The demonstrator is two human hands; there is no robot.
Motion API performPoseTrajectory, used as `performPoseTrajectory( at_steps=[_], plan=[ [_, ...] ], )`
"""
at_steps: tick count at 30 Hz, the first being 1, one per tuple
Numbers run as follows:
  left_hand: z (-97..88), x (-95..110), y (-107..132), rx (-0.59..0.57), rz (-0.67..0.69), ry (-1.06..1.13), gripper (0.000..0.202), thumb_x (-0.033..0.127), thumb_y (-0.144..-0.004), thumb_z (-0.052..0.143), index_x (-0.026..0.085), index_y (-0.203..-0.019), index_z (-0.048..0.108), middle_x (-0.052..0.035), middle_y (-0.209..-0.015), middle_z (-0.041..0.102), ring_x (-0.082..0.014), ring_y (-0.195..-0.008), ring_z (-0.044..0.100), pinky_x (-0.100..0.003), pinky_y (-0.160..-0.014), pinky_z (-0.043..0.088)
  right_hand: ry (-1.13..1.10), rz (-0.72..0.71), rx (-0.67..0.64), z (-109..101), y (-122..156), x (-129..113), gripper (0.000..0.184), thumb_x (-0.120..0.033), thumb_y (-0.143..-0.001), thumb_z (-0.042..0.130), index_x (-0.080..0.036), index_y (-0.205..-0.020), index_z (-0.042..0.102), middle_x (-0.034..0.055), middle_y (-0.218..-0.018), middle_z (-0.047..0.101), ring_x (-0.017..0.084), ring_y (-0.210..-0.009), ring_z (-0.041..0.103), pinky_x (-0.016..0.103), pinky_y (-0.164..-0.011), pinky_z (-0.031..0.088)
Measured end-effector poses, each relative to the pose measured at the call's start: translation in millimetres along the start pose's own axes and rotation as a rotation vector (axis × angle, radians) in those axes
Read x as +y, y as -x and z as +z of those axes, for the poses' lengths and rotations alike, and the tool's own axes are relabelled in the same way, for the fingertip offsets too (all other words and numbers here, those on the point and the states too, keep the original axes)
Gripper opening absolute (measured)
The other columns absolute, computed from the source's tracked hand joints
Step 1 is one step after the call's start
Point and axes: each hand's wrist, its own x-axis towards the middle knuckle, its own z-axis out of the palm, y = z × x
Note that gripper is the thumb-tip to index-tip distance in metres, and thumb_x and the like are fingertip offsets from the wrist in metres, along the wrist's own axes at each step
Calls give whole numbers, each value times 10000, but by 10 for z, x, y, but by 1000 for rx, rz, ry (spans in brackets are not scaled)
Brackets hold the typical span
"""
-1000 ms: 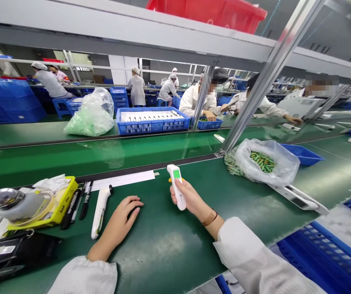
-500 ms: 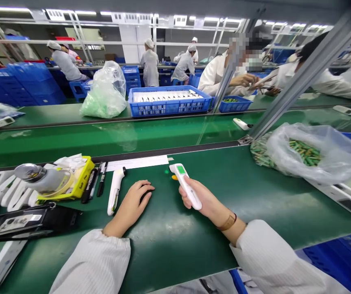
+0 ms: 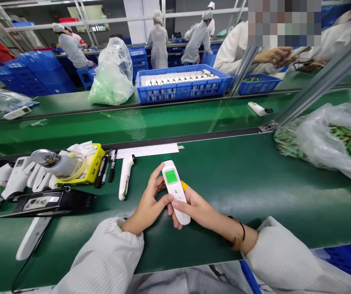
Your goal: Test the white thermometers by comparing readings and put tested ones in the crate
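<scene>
Both hands hold a white infrared thermometer [image 3: 175, 191] with a lit green screen, just above the green table [image 3: 239, 179]. My right hand [image 3: 198, 208] wraps its handle from the right, near an orange trigger. My left hand [image 3: 149, 202] pinches its left side with thumb and fingers. A second white thermometer [image 3: 125, 177] lies on the table just left of my left hand.
Black pens [image 3: 107, 168], a yellow tray [image 3: 94, 165] with a metal-topped tool, several white thermometers [image 3: 7, 179] and a black device [image 3: 45, 202] sit at left. A plastic bag of green parts [image 3: 337, 143] lies at right. Blue crate [image 3: 181, 85] and workers stand beyond the belt.
My left hand lifted off the table and moved right to grip the thermometer. My right hand drew the thermometer closer to me. The camera tilted down.
</scene>
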Motion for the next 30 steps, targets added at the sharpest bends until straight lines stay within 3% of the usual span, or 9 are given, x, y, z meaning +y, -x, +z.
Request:
performPoseTrajectory(
  at_steps=[5,14,20,26,30],
  plan=[
    [-22,4,22,16,37,38,680,316,-888,584,349,-1448,199,-64,-1315,548,-225,-1188,528,-388,-1028,380,-46,-14,-49,-36,42,-15,280,-398,-911,490,-162,-1063,504,60,-801,680,149,-570,640,270,-530,517],
    [-37,-29,31,25,33,12,690,303,-877,601,325,-1445,209,-81,-1300,551,-236,-1172,533,-418,-1040,360,81,9,-29,-41,64,-28,309,-426,-938,439,-137,-988,536,54,-708,662,134,-569,625,252,-550,512],
    [-10,-40,28,58,43,19,689,272,-831,666,291,-1393,266,-87,-1245,585,-249,-1176,540,-424,-1026,387,41,19,31,-6,20,-16,322,-422,-866,574,-176,-1032,449,-12,-703,598,102,-489,573,210,-431,481],
    [9,-37,31,79,21,33,694,240,-805,694,296,-1360,282,-79,-1255,578,-235,-1167,548,-414,-1028,388,37,32,44,17,14,-37,362,-424,-857,583,-187,-1067,408,-41,-667,576,90,-458,559,187,-403,463],
    [-2,-22,-17,78,-13,159,690,252,-794,706,281,-1351,299,-78,-1192,610,-206,-1075,589,-365,-961,435,25,16,-7,-14,-1,-27,403,-482,-842,587,-182,-1053,419,3,-774,614,104,-517,590,206,-416,488]
  ],
)
